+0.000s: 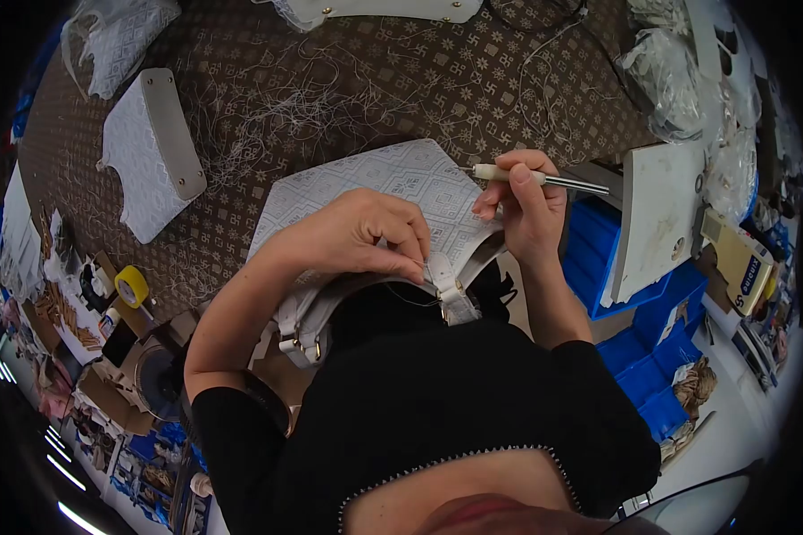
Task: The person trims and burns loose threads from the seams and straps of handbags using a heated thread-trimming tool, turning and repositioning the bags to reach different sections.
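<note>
A white patterned handbag (330, 197) lies in front of my body, its opening and buckled straps toward me. My left hand (372, 234) rests over the bag, thumb and fingertips pinched together beside a buckled strap tab (443, 276). What lies between those fingertips is too small to make out; a fine thread shows just below. My right hand (532, 207) is closed around a pen-like tool (498, 173) with a cream grip, a metal shaft and a thin tip pointing left over the bag's far right corner.
Loose thread clippings (299, 107) litter the brown patterned table cover (401, 76). Another white patterned bag piece (152, 152) lies at the left. A blue crate (591, 245) and a white panel (656, 223) stand at the right. Yellow tape (132, 285) sits at the lower left.
</note>
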Demonstrator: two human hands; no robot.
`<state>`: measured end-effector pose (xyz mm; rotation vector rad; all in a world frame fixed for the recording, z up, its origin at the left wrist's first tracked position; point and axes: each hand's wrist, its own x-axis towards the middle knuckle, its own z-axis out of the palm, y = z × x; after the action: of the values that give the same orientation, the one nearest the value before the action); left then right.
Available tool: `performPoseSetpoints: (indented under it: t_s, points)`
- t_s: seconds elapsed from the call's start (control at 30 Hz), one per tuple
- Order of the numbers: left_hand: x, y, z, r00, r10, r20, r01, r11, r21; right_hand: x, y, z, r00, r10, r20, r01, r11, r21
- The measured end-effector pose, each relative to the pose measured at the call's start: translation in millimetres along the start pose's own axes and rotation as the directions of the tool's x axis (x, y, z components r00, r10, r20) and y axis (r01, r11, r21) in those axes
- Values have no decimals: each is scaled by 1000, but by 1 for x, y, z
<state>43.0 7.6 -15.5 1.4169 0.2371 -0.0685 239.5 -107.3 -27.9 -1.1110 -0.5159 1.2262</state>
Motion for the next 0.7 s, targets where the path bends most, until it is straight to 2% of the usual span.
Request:
performPoseSetpoints:
  t_s: [0.13, 0.17, 0.2, 0.23, 0.3, 0.47, 0.53, 0.7]
  points:
    - [0, -2, 2, 999, -37, -7, 36, 988, -149, -4, 2, -5, 999, -20, 26, 20, 1000, 14]
    - [0, -3, 3, 999, -35, -6, 33, 988, -153, -6, 2, -9, 995, -36, 94, 35, 999, 21]
    - [0, -3, 5, 999, -32, -19, 29, 988, -148, -8, 1, -13, 986, -52, 160, 48, 998, 29]
    - [-1, -3, 6, 999, -31, -34, 25, 989, -145, -9, -2, -16, 986, -47, 161, 44, 999, 25]
    - [-3, -2, 9, 998, -30, -53, 23, 991, -128, -11, -5, -21, 947, 15, 321, -31, 999, 43]
    - [-6, -4, 15, 994, 21, -110, -23, 1000, -10, -7, -6, -27, 894, 71, 443, -95, 995, 33]
    - [-6, -3, 15, 993, 16, -117, -16, 1000, -2, 0, -11, -32, 828, 113, 549, -121, 992, -22]
    - [-6, -1, 12, 995, 8, -103, -7, 1000, 4, 5, -17, -28, 809, 141, 571, -92, 989, -114]
